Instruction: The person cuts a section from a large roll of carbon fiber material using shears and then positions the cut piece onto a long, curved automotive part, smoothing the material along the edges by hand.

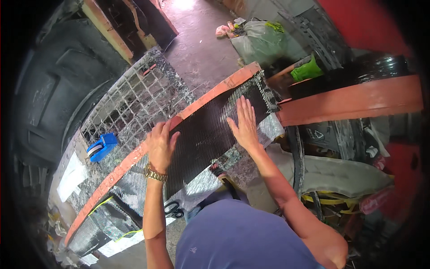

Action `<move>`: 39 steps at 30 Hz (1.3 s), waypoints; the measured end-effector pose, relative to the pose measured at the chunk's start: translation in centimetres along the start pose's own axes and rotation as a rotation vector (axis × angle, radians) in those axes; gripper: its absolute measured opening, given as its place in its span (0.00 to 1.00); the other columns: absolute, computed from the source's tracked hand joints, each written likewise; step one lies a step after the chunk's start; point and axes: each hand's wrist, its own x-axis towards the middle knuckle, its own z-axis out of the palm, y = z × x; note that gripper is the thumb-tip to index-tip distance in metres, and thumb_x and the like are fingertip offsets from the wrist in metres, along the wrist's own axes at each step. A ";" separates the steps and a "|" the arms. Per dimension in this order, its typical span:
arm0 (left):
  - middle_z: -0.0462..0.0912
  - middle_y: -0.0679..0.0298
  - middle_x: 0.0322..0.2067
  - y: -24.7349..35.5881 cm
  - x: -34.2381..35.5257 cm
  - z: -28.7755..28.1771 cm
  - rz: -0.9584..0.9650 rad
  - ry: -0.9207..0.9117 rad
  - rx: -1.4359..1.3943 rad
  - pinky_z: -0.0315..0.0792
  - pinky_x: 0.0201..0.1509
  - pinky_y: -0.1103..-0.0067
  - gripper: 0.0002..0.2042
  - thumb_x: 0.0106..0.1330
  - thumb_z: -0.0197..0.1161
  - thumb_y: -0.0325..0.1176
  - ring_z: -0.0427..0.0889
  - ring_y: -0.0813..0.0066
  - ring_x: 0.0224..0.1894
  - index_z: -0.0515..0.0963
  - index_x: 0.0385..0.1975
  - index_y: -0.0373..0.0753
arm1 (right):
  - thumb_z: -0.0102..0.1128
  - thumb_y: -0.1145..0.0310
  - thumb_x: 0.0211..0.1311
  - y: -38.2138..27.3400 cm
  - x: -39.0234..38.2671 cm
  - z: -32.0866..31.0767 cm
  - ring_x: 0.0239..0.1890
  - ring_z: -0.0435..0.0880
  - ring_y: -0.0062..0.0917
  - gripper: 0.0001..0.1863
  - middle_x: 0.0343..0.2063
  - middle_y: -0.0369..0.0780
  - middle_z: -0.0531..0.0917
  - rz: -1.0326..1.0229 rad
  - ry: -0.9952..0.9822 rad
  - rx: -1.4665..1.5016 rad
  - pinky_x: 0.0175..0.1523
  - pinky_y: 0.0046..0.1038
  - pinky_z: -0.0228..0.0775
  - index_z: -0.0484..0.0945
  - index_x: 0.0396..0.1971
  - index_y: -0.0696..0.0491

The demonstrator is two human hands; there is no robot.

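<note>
A sheet of dark woven cloth, which looks like carbon fibre [197, 143], lies along a long curved panel with an orange rim [215, 92]. My left hand [160, 141] rests at the rim, fingers bent over the orange edge and thumb apart on the cloth side. Farther right, my right hand [244, 123] lies flat on the cloth with its fingers stretched out. The cloth's right end [266, 92] looks frayed. A folded piece of silvery woven cloth with yellow edging [114, 218] sits on the panel's lower left part.
A blue tape dispenser [102, 147] stands on the worn table beside a wire grid [134, 98]. Black-handled scissors [173, 209] lie near my left forearm. Another orange-edged piece [354, 99] extends at right. A filled plastic bag [260, 42] is on the floor beyond.
</note>
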 end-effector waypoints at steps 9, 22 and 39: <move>0.75 0.56 0.48 5.4 5.6 5.9 0.126 0.054 -0.036 0.67 0.53 0.64 0.20 0.62 0.65 0.34 0.75 0.56 0.49 0.74 0.53 0.34 | 0.51 0.51 0.68 0.6 2.5 2.1 0.75 0.46 0.49 0.42 0.72 0.56 0.50 0.118 0.098 0.005 0.76 0.50 0.33 0.51 0.70 0.66; 0.74 0.60 0.40 7.3 8.5 8.5 0.167 0.085 0.045 0.65 0.49 0.66 0.11 0.61 0.65 0.32 0.74 0.60 0.45 0.75 0.41 0.39 | 0.49 0.59 0.68 -0.7 3.7 3.5 0.75 0.45 0.48 0.37 0.72 0.57 0.51 0.135 0.074 0.045 0.77 0.49 0.31 0.52 0.69 0.67; 0.73 0.60 0.35 6.9 8.8 9.5 0.204 0.066 0.129 0.66 0.46 0.66 0.07 0.59 0.60 0.27 0.75 0.62 0.42 0.74 0.37 0.40 | 0.49 0.60 0.66 -1.1 4.0 3.4 0.75 0.45 0.50 0.37 0.71 0.58 0.50 0.153 0.048 -0.018 0.76 0.53 0.30 0.53 0.68 0.67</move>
